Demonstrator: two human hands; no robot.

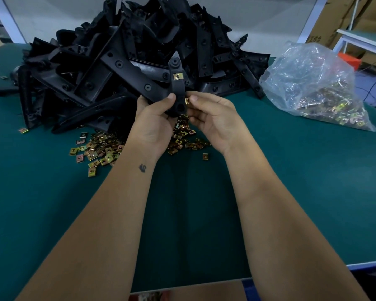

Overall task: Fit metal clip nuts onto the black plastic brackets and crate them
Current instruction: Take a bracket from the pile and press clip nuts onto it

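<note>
My left hand (154, 118) gripped the long black plastic bracket (177, 83) mid-frame while my right hand (208, 114) pinched a small brass-coloured metal clip nut (187, 101), which might slip if skewed.

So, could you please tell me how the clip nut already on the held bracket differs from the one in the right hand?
The fitted clip nut sits clipped on the upper part of the bracket, its square face and centre hole in full view. The second clip nut is pinched by the right hand against the bracket's lower edge, mostly hidden by fingers. The left hand grips the bracket. Both look brassy yellow.
</note>
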